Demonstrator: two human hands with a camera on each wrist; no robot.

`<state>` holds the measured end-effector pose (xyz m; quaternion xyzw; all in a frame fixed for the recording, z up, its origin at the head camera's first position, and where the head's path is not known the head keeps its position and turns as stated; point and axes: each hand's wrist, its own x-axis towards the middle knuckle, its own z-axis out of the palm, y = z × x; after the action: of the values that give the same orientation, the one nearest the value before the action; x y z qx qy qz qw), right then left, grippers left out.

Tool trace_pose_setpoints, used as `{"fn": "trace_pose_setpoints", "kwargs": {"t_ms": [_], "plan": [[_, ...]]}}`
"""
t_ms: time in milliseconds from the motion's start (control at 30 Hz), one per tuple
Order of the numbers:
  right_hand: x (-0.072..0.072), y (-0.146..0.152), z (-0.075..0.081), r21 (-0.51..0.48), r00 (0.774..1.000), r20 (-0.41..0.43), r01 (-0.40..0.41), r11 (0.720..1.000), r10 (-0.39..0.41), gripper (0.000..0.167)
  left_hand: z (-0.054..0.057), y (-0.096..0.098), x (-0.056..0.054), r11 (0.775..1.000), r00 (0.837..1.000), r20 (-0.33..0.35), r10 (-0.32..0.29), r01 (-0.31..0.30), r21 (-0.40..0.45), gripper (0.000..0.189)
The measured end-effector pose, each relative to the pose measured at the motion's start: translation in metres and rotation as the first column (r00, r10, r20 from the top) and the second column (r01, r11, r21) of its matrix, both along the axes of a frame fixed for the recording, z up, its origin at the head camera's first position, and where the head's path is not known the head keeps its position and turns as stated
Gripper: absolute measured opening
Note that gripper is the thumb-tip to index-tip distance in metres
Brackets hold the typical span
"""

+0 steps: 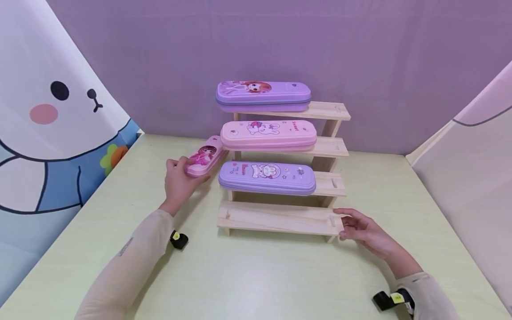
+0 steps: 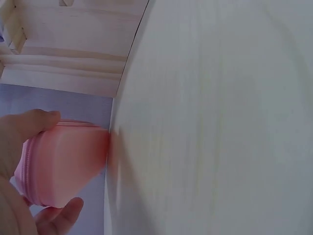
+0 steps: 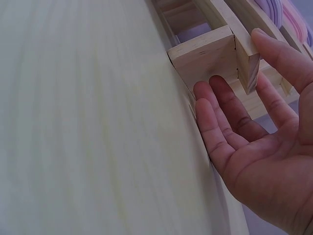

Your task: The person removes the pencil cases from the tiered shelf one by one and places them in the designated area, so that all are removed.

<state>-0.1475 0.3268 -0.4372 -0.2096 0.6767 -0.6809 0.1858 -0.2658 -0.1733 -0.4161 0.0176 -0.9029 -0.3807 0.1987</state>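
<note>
My left hand grips a pink pencil case with a doll picture on its lid, thumb on one side and fingers on the other. The case is close to the left side of a four-step wooden rack. At the lowest step's right end, my right hand holds the board's end, with one digit on top and other fingers below it. A purple case lies on the top step, a pink bunny case on the second, and a lilac case on the third.
The rack stands on a pale table before a purple backdrop. A cartoon-printed cloth panel borders the left side and a pale panel the right. Black straps with small devices hang at both wrists.
</note>
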Motion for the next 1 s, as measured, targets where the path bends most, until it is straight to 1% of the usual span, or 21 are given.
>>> {"fn": "trace_pose_setpoints", "kwargs": {"t_ms": [167,300,567,800,1000], "plan": [[0.0,0.001,0.001,0.001,1.0,0.003,0.002,1.0,-0.002,0.054,0.0,-0.001,-0.004,0.999,0.997,0.081,-0.015,0.012,0.046,0.075],[0.0,0.001,0.001,0.003,1.0,-0.003,-0.005,1.0,0.005,0.054,-0.003,-0.004,-0.006,0.998,0.991,0.135,-0.018,0.009,0.062,0.088],[-0.001,0.002,0.0,-0.005,1.0,-0.004,-0.012,1.0,0.012,0.054,-0.007,-0.004,-0.011,0.997,0.97,0.236,-0.059,0.046,0.061,0.106],[-0.001,0.002,0.0,-0.001,1.0,-0.001,-0.012,1.0,0.012,0.054,-0.008,0.0,-0.012,0.995,0.96,0.263,-0.097,0.086,0.053,0.11],[-0.001,0.002,-0.001,-0.017,1.0,-0.007,-0.021,1.0,0.021,0.054,-0.014,-0.001,-0.014,0.994,0.952,0.287,-0.107,0.102,0.033,0.112]]}}
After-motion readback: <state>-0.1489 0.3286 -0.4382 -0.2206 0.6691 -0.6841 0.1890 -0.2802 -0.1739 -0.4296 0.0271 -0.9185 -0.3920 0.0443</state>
